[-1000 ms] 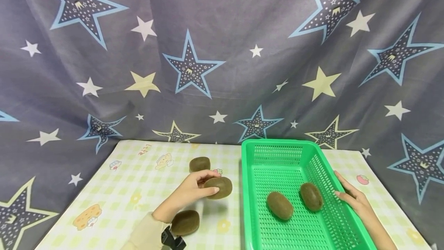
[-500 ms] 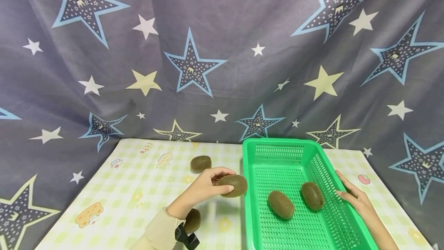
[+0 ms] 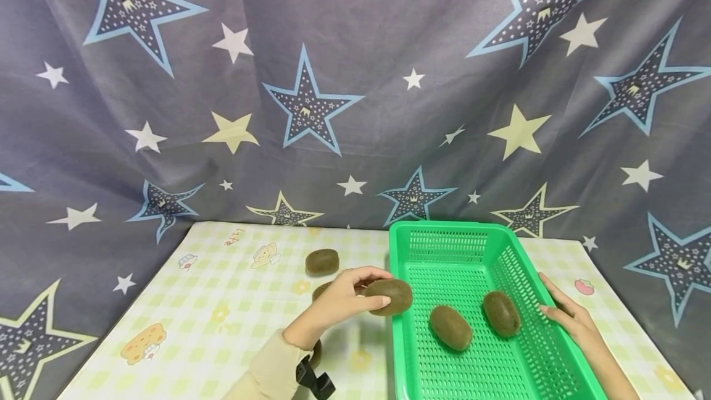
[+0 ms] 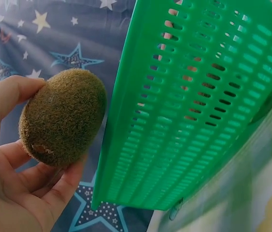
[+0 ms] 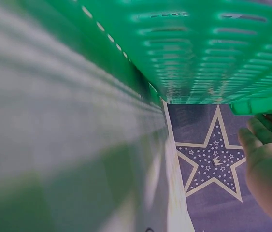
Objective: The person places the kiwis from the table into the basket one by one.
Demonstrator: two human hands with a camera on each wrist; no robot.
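Note:
My left hand (image 3: 339, 301) pinches a brown fuzzy kiwi (image 3: 391, 297) between thumb and fingers. In the head view this kiwi overlaps the left rim of the green plastic basket (image 3: 397, 338); in the left wrist view the kiwi (image 4: 63, 117) appears beside the basket's slotted wall (image 4: 174, 111). My right hand (image 3: 574, 323) holds the basket's right rim, its thumb at the edge; the right wrist view shows the fingers (image 5: 264, 133) against the rim from outside. Inside the basket lie two kiwis, one left (image 3: 450, 328) and one right (image 3: 501, 314).
Another kiwi (image 3: 322, 262) lies on the checked tablecloth (image 3: 194, 307) beyond my left hand. A second kiwi (image 3: 321, 289) is partly hidden behind that hand, and a third (image 3: 316, 354) behind the wrist. A star-patterned curtain (image 3: 355, 110) hangs at the table's back edge.
My left hand has carried the kiwi rightward, from above the tablecloth to the basket's left rim. A kiwi behind the hand has come partly into view. My right hand stays at the basket's rim.

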